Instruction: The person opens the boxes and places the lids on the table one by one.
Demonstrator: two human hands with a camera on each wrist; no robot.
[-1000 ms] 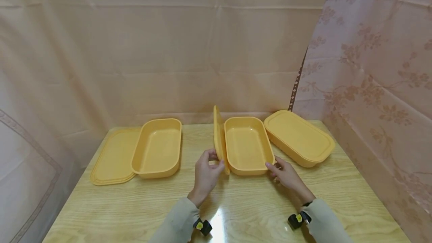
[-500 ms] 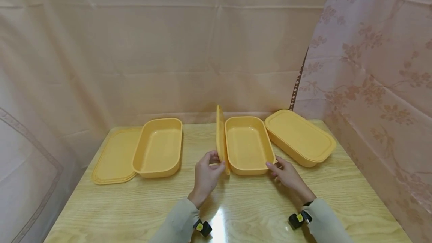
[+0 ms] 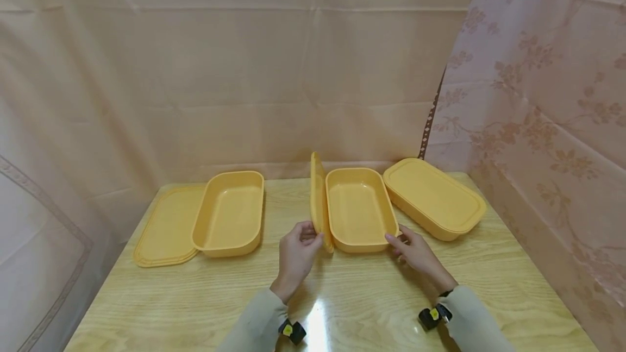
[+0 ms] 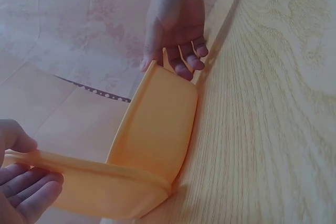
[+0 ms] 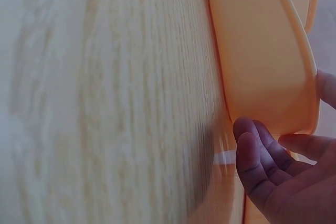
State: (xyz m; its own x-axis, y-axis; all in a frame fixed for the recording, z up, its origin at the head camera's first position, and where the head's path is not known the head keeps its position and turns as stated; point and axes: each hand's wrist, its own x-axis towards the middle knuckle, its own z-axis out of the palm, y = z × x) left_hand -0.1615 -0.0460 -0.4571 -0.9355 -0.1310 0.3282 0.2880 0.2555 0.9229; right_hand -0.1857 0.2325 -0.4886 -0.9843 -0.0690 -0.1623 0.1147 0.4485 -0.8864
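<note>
A yellow rectangular lid stands on edge along the left side of an uncovered yellow food box. My left hand pinches the lid near its front end, thumb on one face and fingers on the other; the left wrist view shows this grip on the lid. At the box's near right corner, my right hand holds the rim, its thumb over the edge and its fingers outside. In the right wrist view the fingers curl beside the box wall. The box's inside shows no contents.
On the left, another uncovered yellow box partly overlaps a flat yellow lid. A lidded yellow box lies at an angle just right of the middle one. Cloth curtains hang behind the wooden table.
The lid's top has leaned slightly right and then slightly back left, the left hand moving with it. The right hand and the middle box have stayed in place.
</note>
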